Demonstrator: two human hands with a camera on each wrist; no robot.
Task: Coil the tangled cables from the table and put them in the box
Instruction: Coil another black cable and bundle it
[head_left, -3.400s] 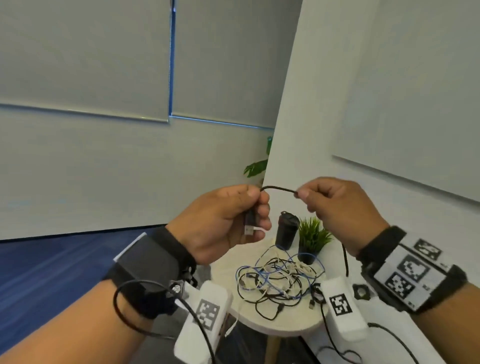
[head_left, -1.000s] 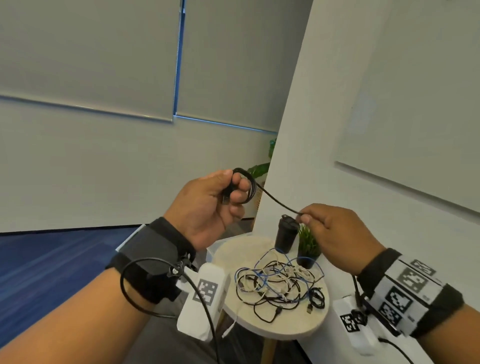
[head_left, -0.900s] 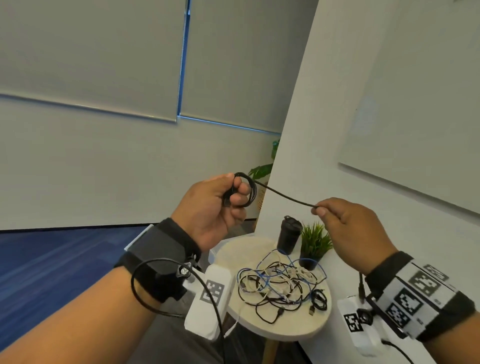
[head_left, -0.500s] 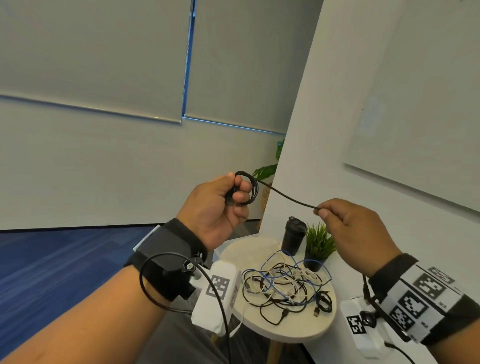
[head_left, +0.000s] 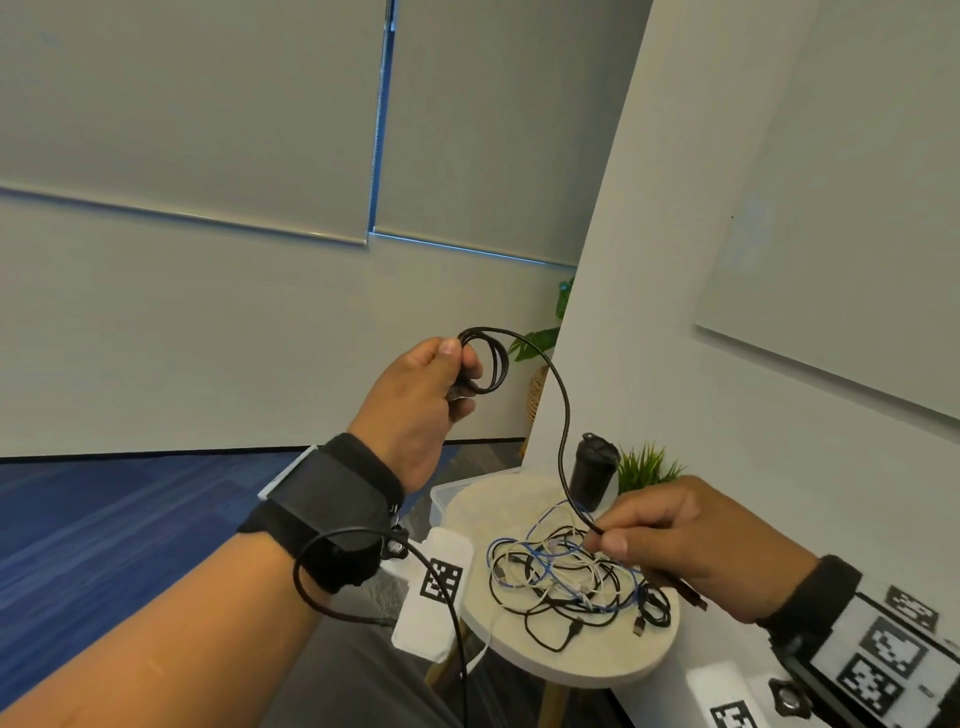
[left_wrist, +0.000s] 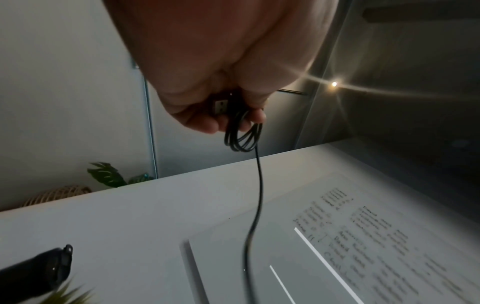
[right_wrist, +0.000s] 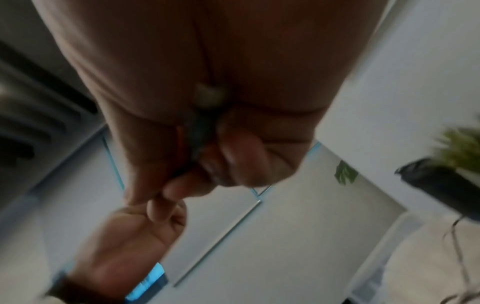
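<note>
A left hand (head_left: 421, 395) grips small loops of a thin black cable (head_left: 561, 410) aloft while the right hand (head_left: 670, 540) pinches its trailing end above tangled black, white and blue cables (head_left: 566, 577) on a round white table (head_left: 582, 660).

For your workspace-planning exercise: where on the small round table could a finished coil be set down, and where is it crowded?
Bare: the round table's far-left top, between the cable tangle and the rim, and a strip along the near rim. Crowded: the middle under the tangle, and the far-right edge with the black cup and small plant.
</note>
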